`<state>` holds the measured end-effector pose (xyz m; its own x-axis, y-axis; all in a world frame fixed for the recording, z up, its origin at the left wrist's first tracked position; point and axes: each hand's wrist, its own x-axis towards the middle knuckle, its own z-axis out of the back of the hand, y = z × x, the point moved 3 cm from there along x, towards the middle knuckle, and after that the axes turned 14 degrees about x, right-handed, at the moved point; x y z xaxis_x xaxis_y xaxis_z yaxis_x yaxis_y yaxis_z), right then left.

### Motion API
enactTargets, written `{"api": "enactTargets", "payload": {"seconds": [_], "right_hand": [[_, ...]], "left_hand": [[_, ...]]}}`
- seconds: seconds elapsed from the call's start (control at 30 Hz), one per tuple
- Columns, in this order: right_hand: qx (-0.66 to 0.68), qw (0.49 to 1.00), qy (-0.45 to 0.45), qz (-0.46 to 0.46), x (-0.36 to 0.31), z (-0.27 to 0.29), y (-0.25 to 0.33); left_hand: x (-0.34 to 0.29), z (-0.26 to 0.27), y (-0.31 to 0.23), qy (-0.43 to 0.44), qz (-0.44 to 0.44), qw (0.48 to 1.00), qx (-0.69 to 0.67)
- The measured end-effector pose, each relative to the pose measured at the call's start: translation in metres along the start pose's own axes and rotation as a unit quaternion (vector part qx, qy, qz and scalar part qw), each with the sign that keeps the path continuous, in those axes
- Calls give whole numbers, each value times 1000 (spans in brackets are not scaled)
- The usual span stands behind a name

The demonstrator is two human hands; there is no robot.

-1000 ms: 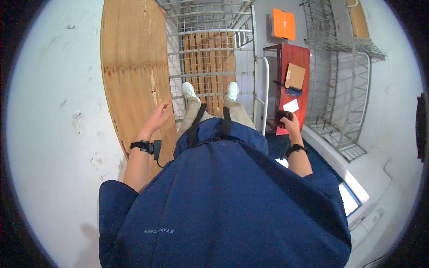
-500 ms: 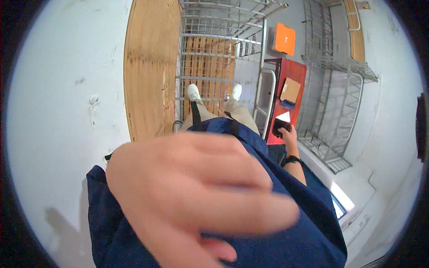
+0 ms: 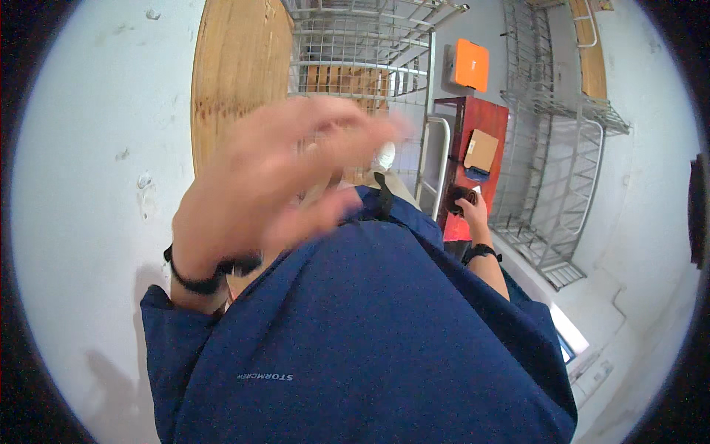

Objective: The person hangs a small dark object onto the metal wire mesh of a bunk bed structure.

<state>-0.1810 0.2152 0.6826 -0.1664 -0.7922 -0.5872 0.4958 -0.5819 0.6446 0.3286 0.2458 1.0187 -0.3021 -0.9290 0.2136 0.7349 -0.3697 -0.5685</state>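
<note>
The left hand [image 3: 285,166] has moved away to the far side of the shirt [image 3: 370,318], blurred, thumb apart from fingers. At right, the right hand [image 3: 474,212] grips a dark brown object [image 3: 455,196] by the near end of the red surface [image 3: 482,115]; its long axis and pointing direction are unclear.

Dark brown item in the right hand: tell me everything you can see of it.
The dark brown item is small and compact, with a rounded outline and a lighter brown area toward its right side. It looks rolled or folded, perhaps leather, but it is too small to be sure. The right hand grips its lower right part, over the near end of the red table; whether it touches the tabletop I cannot tell.
</note>
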Motion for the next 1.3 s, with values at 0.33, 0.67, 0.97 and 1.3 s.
{"api": "enactTargets", "payload": {"seconds": [0.33,0.67,0.97,1.3], "right_hand": [[-9,992,119,-31,76,-74,10],[-378,814,303,320,414,-386,-149],[-480,703,290,437,497,-482,-208],[-373,686,331,530,490,-481,-204]], "left_hand": [[-131,-229,192,262,331,903,-79],[-234,-629,585,492,194,839,129],[-165,-783,638,361,44,927,93],[-193,-766,605,424,-6,895,139]]}}
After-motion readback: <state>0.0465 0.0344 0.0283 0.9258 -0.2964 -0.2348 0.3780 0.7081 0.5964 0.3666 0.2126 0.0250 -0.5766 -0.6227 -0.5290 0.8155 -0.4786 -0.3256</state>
